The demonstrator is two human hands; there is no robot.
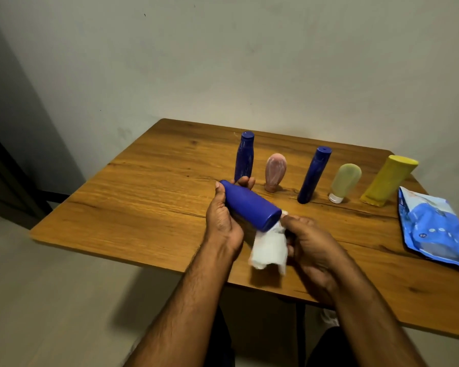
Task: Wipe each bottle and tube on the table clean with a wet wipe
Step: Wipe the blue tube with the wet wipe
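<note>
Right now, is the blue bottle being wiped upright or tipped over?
Tipped. The left hand holds the blue bottle nearly on its side above the table, while the right hand presses the wet wipe to its lower end.

Tabletop [133, 197]: bare wood over the whole left half and along the near edge, open to a hand from the left and front. Back half, centre to right: a row of five containers stands in the way: dark blue bottle [244, 154], pink tube [275, 171], second dark blue bottle [314, 174], pale green tube [345, 182], yellow bottle [388, 180]. Gaps between neighbours are narrow; the last three lean right. Wet wipe pack [435, 229] lies flat at the right edge, just beside the yellow bottle. Wall [249, 62] runs close behind the row. Mid-tabletop is taken up by both hands, left hand [223, 221] and right hand [310, 242], with a held blue bottle [251, 205] and wet wipe [269, 247].
</note>
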